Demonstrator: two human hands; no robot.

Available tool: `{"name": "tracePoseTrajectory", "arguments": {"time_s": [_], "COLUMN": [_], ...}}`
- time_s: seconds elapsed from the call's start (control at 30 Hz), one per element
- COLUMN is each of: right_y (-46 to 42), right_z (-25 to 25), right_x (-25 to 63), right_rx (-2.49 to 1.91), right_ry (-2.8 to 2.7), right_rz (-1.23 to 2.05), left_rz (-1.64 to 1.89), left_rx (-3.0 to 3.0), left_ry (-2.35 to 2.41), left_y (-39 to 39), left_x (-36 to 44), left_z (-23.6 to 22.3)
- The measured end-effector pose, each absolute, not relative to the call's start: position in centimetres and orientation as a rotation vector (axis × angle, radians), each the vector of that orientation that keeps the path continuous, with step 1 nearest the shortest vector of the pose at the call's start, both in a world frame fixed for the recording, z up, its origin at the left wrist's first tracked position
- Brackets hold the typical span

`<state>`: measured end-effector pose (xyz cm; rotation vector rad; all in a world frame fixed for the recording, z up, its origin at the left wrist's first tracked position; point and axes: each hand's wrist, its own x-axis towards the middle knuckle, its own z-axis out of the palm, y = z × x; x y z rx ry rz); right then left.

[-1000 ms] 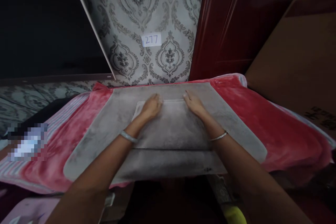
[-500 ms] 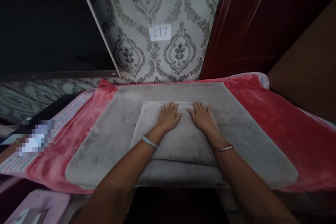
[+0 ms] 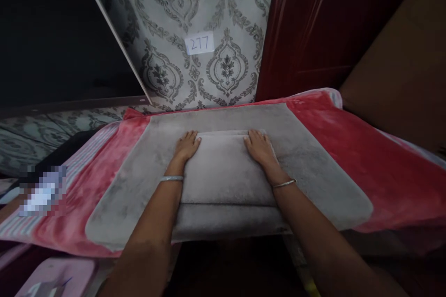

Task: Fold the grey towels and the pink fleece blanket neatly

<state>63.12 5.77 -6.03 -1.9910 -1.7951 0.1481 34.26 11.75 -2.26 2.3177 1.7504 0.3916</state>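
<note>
A folded grey towel (image 3: 226, 171) lies on top of a larger grey cloth (image 3: 313, 171) spread over a red blanket (image 3: 383, 167). My left hand (image 3: 186, 145) rests flat at the folded towel's far left corner, fingers stretched out. My right hand (image 3: 259, 147) lies flat at its far right corner, fingers also out. Each wrist carries a thin bangle. Neither hand holds anything.
Patterned grey wallpaper with a small label reading 277 (image 3: 199, 43) stands behind the blanket. A dark red door (image 3: 313, 28) is at the right, a brown cardboard surface (image 3: 400, 74) further right. A dark opening fills the upper left. A pink object (image 3: 52, 280) shows at the bottom left.
My hands slid apart from the middle of the folded towel out to its far corners. The view shifted slightly.
</note>
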Motion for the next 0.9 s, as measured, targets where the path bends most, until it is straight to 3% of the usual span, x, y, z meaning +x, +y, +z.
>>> {"name": "tracePoseTrajectory", "arguments": {"time_s": [0.3, 0.57, 0.77, 0.9], "right_y": [6.2, 6.3, 6.3, 6.4], "right_z": [-5.9, -6.5, -6.8, -6.9], "right_x": [63.8, 64.0, 64.2, 64.4], "right_rx": [-1.891, -1.842, -1.856, -1.816], "right_ry": [-1.670, -1.673, -1.677, -1.672], "right_rz": [0.147, 0.081, 0.075, 0.107], "left_rz": [0.388, 0.186, 0.125, 0.107], "left_rx": [2.408, 2.908, 2.839, 2.697], "left_ry": [1.894, 1.329, 1.427, 1.741], "left_y": [7.3, -3.7, -2.9, -1.5], "left_x": [39.2, 46.2, 43.5, 37.9], "left_z": [0.7, -4.1, -3.8, -3.4]}}
